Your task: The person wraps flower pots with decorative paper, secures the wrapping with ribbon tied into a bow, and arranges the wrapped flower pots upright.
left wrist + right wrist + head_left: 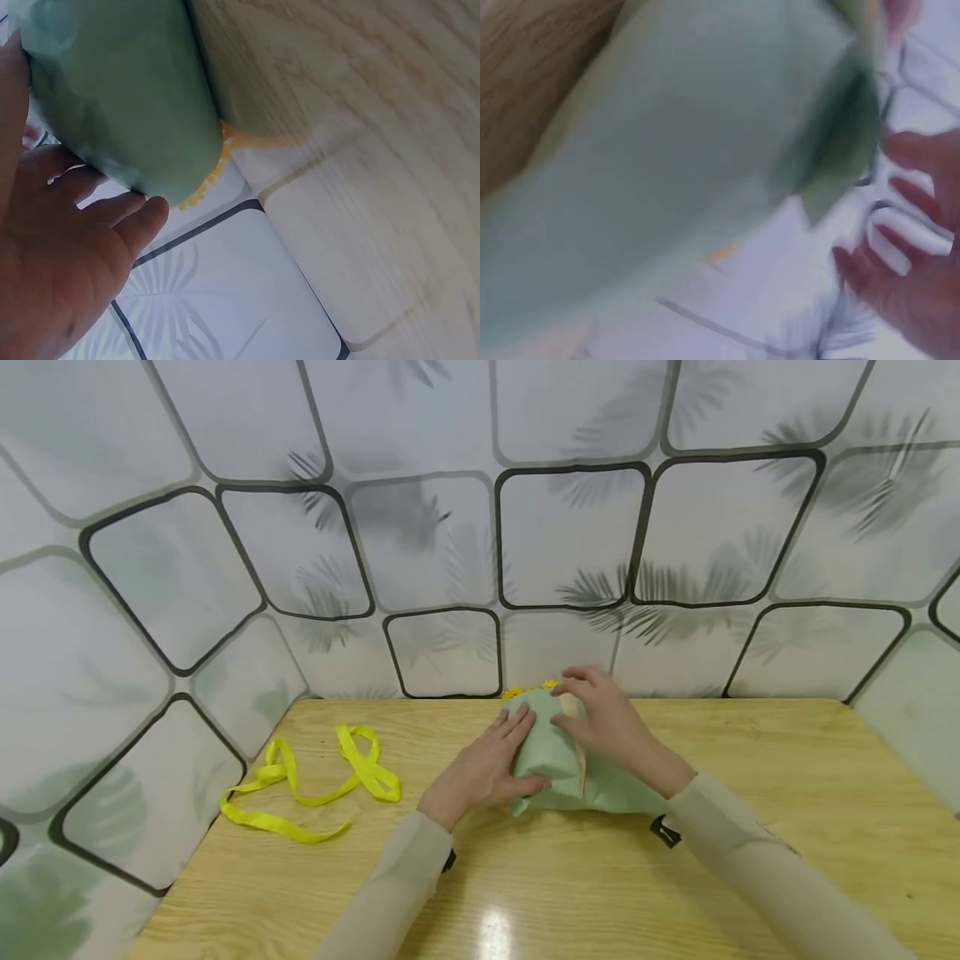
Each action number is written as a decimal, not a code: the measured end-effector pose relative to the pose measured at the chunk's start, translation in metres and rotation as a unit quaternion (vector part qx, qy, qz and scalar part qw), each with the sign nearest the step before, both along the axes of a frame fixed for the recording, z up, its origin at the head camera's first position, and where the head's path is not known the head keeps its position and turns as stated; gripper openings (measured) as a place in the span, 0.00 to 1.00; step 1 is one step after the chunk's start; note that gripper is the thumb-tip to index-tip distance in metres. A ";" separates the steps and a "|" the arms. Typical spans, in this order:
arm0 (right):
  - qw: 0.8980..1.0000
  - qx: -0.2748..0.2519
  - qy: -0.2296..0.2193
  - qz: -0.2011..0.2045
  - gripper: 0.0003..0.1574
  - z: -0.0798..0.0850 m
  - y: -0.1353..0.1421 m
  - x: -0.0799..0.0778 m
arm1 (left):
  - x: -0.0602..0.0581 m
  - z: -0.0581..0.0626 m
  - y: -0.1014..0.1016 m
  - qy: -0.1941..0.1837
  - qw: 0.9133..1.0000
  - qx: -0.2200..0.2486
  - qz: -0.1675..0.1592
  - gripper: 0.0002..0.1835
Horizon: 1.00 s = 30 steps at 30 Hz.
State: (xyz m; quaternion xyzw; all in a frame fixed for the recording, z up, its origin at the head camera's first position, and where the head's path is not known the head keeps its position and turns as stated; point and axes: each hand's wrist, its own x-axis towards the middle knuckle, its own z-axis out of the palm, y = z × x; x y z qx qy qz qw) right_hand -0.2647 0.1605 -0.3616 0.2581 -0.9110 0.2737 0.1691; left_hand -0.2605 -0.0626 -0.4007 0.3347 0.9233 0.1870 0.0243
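Pale green wrapping paper [546, 747] is folded round a bundle on the table, with yellow flower petals [550, 683] showing past its far end. A pinkish strip [573, 708] runs along the fold's edge. My left hand [480, 770] lies on the left side of the wrap, fingers extended and thumb toward me. In the left wrist view its fingertips [156, 210] rest along the green side. Over the right side, my right hand [611, 718] has loosely bent, spread fingers. The right wrist view shows those fingers [911, 150] beside a raised flap of paper [840, 150], holding nothing.
A long yellow ribbon [367, 768] lies in loops on the left part of the wooden table [787, 793]. Behind the table and along its sides hangs a patterned curtain [570, 539]. The wrap's loose green end [622, 789] spreads out under my right forearm.
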 end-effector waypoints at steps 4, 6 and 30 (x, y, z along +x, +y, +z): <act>0.990 0.085 0.024 0.109 0.19 0.004 0.003 0.017 | 0.000 0.000 -0.001 0.003 1.000 0.000 0.001 0.52; 0.983 0.128 0.009 0.130 0.23 0.000 0.006 0.022 | 0.000 -0.001 -0.001 0.007 1.000 0.001 0.000 0.52; 0.984 0.041 0.054 0.165 0.22 -0.040 0.017 0.026 | 0.002 -0.011 -0.002 -0.018 0.995 0.095 -0.028 0.45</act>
